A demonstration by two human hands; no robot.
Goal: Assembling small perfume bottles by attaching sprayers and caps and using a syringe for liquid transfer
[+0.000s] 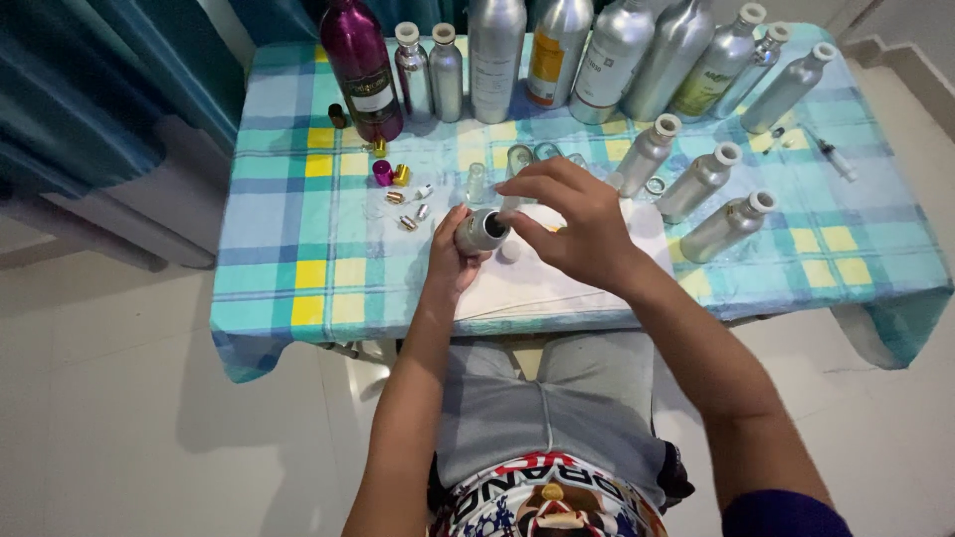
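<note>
Both hands (517, 234) hold one small silver bottle (481, 231).

Back row: tall bottles (557, 55) along far bench (298, 288) edge.
Right: three bottles (701, 179) lying.
Left: small caps (398, 184) scattered.

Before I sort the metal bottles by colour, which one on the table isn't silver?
The magenta bottle, standing at the back left of the checked tablecloth. The other big bottles in that row are silver aluminium.
</note>
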